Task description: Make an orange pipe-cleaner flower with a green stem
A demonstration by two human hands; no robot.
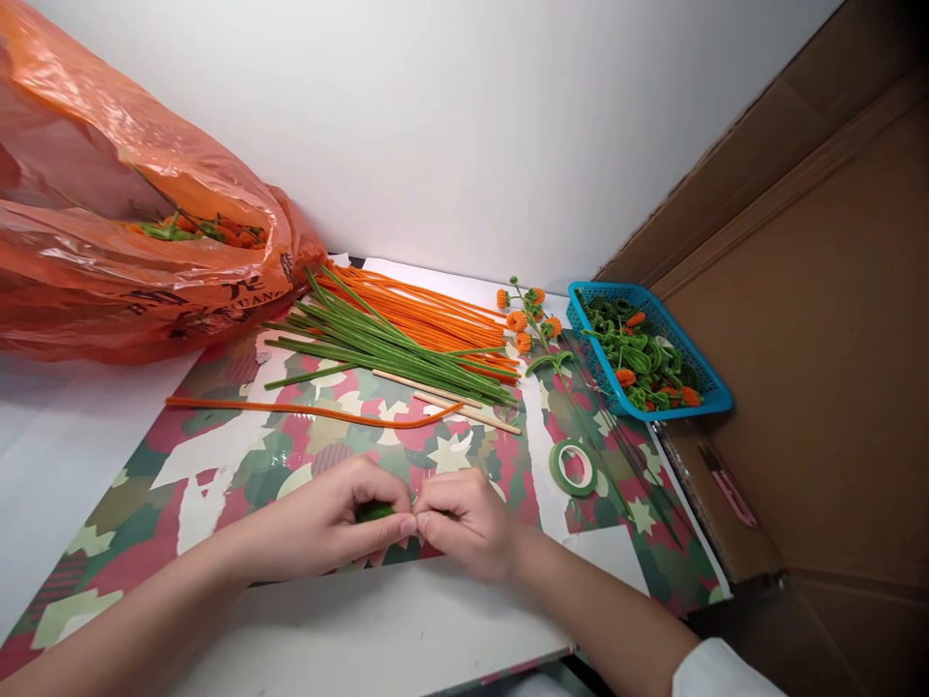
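Note:
My left hand is closed round a small green piece, most of it hidden in the fingers. Thumb to thumb with it, my right hand is pinched closed; what its fingertips grip is too small to name. Beyond the hands, a single orange stem lies on the patterned sheet. Further back are a bundle of green stems, a pile of orange stems and thin wooden sticks. A roll of green tape lies to the right of my right hand.
An orange plastic bag holding orange and green pieces fills the back left. Orange flowers on green stems lie behind the tape. At right are a blue basket of green and orange pieces, a pink cutter and cardboard.

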